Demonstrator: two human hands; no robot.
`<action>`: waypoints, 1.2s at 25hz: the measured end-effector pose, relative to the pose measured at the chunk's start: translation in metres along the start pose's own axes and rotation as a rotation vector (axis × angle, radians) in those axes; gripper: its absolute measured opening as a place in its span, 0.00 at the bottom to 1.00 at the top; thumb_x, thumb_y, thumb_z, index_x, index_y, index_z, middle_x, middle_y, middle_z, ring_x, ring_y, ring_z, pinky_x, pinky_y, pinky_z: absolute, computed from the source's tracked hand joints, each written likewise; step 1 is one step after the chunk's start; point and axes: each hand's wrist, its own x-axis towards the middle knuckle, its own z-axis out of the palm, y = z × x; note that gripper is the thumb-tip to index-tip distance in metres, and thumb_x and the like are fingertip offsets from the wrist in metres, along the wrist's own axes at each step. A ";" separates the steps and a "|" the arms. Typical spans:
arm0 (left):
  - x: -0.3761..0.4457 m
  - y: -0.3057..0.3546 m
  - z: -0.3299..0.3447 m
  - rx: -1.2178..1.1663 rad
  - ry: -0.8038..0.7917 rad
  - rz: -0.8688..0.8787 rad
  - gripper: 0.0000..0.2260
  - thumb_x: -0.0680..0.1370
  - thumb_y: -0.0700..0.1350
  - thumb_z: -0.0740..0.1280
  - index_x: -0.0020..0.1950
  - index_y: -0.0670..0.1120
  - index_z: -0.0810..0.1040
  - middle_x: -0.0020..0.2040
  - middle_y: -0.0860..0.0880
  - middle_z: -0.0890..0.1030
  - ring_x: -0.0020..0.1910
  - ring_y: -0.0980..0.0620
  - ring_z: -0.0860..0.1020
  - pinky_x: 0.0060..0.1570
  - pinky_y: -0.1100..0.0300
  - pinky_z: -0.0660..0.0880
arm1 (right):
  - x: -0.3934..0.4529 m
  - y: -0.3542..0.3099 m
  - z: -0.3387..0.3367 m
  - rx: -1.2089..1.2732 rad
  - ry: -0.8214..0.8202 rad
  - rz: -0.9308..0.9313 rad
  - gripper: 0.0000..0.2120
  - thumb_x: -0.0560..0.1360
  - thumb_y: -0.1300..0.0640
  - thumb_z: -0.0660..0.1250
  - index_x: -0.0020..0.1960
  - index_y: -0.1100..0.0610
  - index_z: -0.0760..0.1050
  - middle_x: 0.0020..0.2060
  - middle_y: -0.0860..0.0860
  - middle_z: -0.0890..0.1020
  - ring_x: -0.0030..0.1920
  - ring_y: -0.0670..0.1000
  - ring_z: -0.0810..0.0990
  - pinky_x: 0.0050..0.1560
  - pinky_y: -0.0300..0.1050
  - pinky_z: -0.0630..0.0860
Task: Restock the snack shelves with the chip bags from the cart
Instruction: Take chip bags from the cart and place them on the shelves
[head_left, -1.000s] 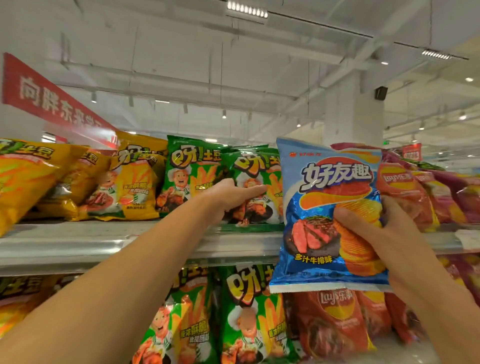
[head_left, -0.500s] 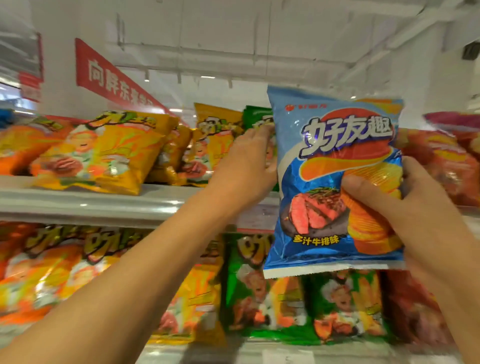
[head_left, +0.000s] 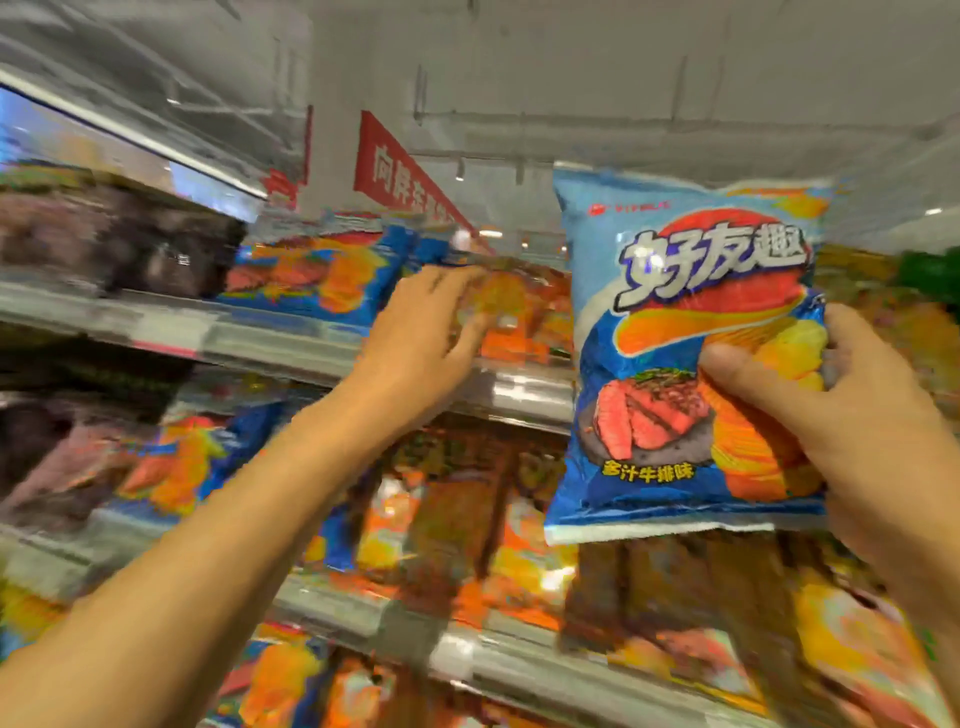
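The right hand (head_left: 852, 415) pinches the blue bag (head_left: 691, 358) at its right edge, thumb on the front, holding it upright in front of the top shelf (head_left: 291, 338). The left hand (head_left: 421, 338), fingers spread, reaches toward blurred bags on that shelf. The bag looks light, puffy and slippery (its chips fragile), so an edge grip seems best.

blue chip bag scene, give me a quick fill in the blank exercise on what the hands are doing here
1. The glossy blue chip bag is held in the grip of the ____ hand.
2. The left hand reaches toward the ____ shelf's blurred bags with fingers spread.
3. The picture printed low on the bag shows sliced ____.
4. The red hanging banner sits ____ the shelves.

Missing words: right; upper; steak; above
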 end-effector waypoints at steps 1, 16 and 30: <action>-0.006 -0.041 -0.015 0.018 -0.021 -0.030 0.18 0.82 0.44 0.65 0.72 0.40 0.73 0.65 0.38 0.76 0.67 0.39 0.72 0.67 0.51 0.65 | 0.002 -0.004 0.037 0.010 -0.026 0.006 0.20 0.62 0.46 0.77 0.52 0.49 0.78 0.44 0.45 0.88 0.40 0.43 0.86 0.35 0.39 0.83; -0.041 -0.247 -0.054 0.126 -0.084 -0.084 0.45 0.75 0.75 0.43 0.83 0.46 0.46 0.84 0.50 0.48 0.81 0.52 0.41 0.80 0.51 0.43 | 0.110 -0.030 0.335 0.328 0.158 0.195 0.27 0.73 0.56 0.76 0.69 0.57 0.70 0.58 0.54 0.83 0.54 0.53 0.85 0.51 0.50 0.84; -0.047 -0.256 -0.041 0.105 0.004 -0.040 0.37 0.77 0.73 0.42 0.82 0.58 0.38 0.83 0.53 0.37 0.77 0.57 0.27 0.74 0.59 0.26 | 0.134 0.013 0.387 0.005 -0.086 0.537 0.20 0.74 0.60 0.76 0.63 0.63 0.77 0.43 0.56 0.84 0.37 0.51 0.82 0.30 0.41 0.78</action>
